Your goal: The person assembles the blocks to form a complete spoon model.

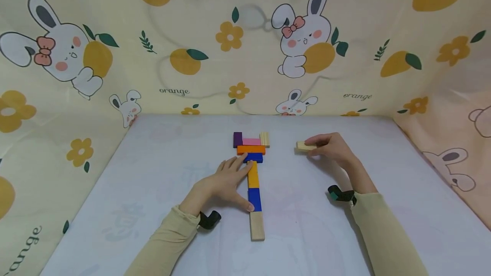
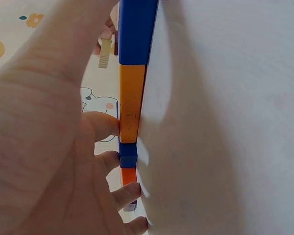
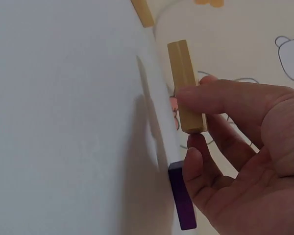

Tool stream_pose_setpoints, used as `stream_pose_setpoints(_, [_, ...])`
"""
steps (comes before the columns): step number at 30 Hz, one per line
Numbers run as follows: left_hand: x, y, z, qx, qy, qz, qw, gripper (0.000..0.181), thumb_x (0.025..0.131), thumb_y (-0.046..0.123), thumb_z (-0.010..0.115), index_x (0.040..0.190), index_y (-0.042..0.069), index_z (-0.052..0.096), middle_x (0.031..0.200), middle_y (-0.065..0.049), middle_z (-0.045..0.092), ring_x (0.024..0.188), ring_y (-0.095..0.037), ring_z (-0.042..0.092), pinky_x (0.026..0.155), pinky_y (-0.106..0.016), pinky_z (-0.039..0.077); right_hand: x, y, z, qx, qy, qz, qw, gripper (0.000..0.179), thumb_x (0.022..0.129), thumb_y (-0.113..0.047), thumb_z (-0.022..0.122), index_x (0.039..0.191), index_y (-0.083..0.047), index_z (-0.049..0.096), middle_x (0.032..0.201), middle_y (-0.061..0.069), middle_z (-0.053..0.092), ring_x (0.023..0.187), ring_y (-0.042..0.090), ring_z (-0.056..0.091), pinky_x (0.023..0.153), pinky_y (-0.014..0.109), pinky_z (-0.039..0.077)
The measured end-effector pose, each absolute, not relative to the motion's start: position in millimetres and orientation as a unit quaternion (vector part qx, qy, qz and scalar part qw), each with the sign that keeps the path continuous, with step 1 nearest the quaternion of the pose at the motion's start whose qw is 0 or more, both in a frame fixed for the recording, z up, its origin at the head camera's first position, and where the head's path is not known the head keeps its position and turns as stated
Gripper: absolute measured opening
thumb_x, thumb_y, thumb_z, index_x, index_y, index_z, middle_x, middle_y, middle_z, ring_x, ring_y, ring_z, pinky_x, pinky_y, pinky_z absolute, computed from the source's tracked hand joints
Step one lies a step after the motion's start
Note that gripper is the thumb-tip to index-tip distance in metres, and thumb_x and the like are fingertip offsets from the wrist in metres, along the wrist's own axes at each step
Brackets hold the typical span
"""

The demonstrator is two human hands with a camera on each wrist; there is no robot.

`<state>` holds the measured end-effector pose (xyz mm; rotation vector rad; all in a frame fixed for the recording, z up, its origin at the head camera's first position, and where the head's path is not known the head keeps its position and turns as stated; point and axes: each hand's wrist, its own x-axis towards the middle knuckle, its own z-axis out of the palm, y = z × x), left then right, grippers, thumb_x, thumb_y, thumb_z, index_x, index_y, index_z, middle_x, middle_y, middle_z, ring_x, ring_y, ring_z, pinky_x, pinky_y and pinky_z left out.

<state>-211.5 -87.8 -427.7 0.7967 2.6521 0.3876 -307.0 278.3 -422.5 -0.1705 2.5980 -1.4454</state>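
Note:
In the head view, colored wooden blocks lie in a column on the table. From the near end come a plain wood block (image 1: 257,227), a blue block (image 1: 255,199) and a yellow-orange block (image 1: 253,176). Crosswise above lie a short blue block (image 1: 255,157) and an orange block (image 1: 251,150). My left hand (image 1: 220,182) rests along the column's left side, its fingers spread, thumb at the lower blue block and fingertips around the upper ones. Off to the right, my right hand (image 1: 337,150) pinches another plain wood block (image 3: 183,73) between thumb and fingers, close over the table.
At the column's far end, a pink block (image 1: 251,142) lies between a purple block (image 1: 238,139) and pale wood pieces (image 1: 264,139). Behind the white table (image 1: 153,225) hangs a cloth (image 1: 253,67) printed with rabbits and oranges. A dark wrist camera (image 1: 341,195) sits on the right wrist.

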Motion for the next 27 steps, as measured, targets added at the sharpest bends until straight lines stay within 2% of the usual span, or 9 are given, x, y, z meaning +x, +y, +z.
stream_pose_setpoints(3, [-212, -89, -428, 0.283, 0.934, 0.136, 0.172, 0.127, 0.064, 0.08, 0.07, 0.16, 0.021, 0.011, 0.164, -0.004, -0.008, 0.147, -0.033, -0.001, 0.115, -0.054, 0.0, -305, 274, -420, -0.073, 0.872, -0.477, 0.076, 0.033, 0.078, -0.006, 0.082, 0.11, -0.008, 0.076, 0.123, 0.009, 0.065, 0.11, 0.027, 0.053, 0.094, 0.038, 0.042])
stream_pose_setpoints(10, [-213, -89, -428, 0.282, 0.935, 0.133, 0.17, 0.127, 0.064, 0.08, 0.069, 0.16, 0.021, 0.01, 0.164, -0.005, -0.008, 0.147, -0.034, -0.001, 0.115, -0.053, -0.001, -301, 250, -405, -0.116, 0.877, -0.462, 0.059, 0.029, 0.078, -0.008, 0.082, 0.106, -0.011, 0.078, 0.112, 0.005, 0.07, 0.1, 0.025, 0.055, 0.079, 0.031, 0.046])
stream_pose_setpoints(16, [-213, -89, -429, 0.283, 0.934, 0.132, 0.171, 0.127, 0.063, 0.082, 0.068, 0.16, 0.023, 0.009, 0.164, -0.003, -0.009, 0.147, -0.033, -0.001, 0.115, -0.054, 0.0, -300, 213, -394, -0.153, 0.854, -0.495, 0.058, 0.031, 0.08, -0.012, 0.083, 0.11, -0.012, 0.077, 0.114, 0.006, 0.068, 0.104, 0.027, 0.054, 0.086, 0.032, 0.05])
stream_pose_setpoints(22, [-214, -90, -428, 0.282, 0.934, 0.133, 0.176, 0.128, 0.062, 0.083, 0.067, 0.16, 0.023, 0.009, 0.164, -0.003, -0.009, 0.147, -0.034, -0.001, 0.115, -0.055, 0.001, -316, 179, -401, -0.195, 0.839, -0.506, 0.046, 0.03, 0.082, -0.013, 0.082, 0.111, -0.014, 0.077, 0.112, 0.002, 0.069, 0.103, 0.025, 0.057, 0.088, 0.032, 0.051])
stream_pose_setpoints(27, [-215, -91, -429, 0.286, 0.933, 0.132, 0.176, 0.128, 0.063, 0.083, 0.067, 0.16, 0.022, 0.01, 0.164, -0.004, -0.009, 0.147, -0.035, -0.001, 0.115, -0.056, 0.001, -329, 157, -407, -0.182, 0.842, -0.506, 0.04, 0.03, 0.082, -0.015, 0.082, 0.112, -0.016, 0.077, 0.112, 0.0, 0.07, 0.102, 0.023, 0.057, 0.089, 0.035, 0.051])
